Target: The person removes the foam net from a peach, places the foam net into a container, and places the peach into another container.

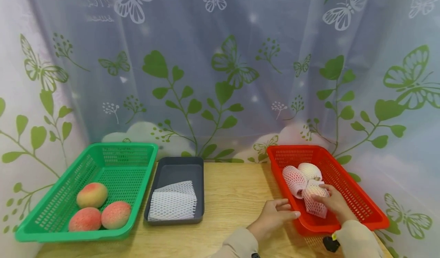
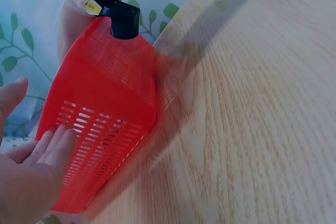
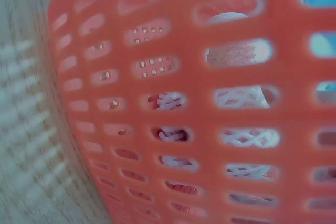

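Note:
In the head view three peaches in foam nets lie in the red basket (image 1: 357, 197). My right hand (image 1: 337, 202) reaches over the basket's near right side, its thumb and fingers gripping the nearest netted peach (image 1: 314, 197). Behind that one are a pink netted peach (image 1: 294, 179) and a paler netted fruit (image 1: 309, 171). My left hand (image 1: 273, 216) is by the basket's left wall, fingers extended, holding nothing. In the left wrist view its fingers overlap the slotted wall. The right wrist view looks through the basket's slots at white netting (image 3: 244, 137); the hand is hidden there.
A green basket (image 1: 144, 185) at the left holds three bare peaches (image 1: 92, 195). Between the baskets, a dark grey tray (image 1: 182, 168) contains flattened white foam nets (image 1: 173, 202). All stand on a wooden table (image 1: 233, 189) before a printed curtain (image 1: 220, 59).

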`<control>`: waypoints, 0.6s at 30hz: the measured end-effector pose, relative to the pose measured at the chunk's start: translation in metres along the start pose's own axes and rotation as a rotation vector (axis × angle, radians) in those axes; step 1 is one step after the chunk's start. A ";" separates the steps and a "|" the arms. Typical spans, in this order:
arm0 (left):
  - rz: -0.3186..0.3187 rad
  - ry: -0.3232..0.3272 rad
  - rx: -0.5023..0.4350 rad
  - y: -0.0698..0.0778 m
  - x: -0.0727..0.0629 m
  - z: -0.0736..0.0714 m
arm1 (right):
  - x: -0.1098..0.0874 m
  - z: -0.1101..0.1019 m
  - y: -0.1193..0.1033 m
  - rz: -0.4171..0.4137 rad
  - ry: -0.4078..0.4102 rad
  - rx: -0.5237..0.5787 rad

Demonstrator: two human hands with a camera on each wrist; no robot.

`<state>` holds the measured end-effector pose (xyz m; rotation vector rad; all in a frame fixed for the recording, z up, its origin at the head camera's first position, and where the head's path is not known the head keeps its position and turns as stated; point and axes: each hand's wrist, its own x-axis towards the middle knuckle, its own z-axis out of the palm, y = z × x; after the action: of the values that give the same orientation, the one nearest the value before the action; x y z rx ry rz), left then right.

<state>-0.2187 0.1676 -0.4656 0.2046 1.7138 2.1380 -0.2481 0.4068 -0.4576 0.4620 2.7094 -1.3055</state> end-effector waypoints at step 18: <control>0.004 0.127 -0.064 -0.006 0.001 0.017 | -0.004 0.001 -0.003 0.028 -0.003 0.045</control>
<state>-0.2122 0.1845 -0.4670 0.0562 1.7115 2.2479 -0.2456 0.4033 -0.4555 0.5007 2.6662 -1.3615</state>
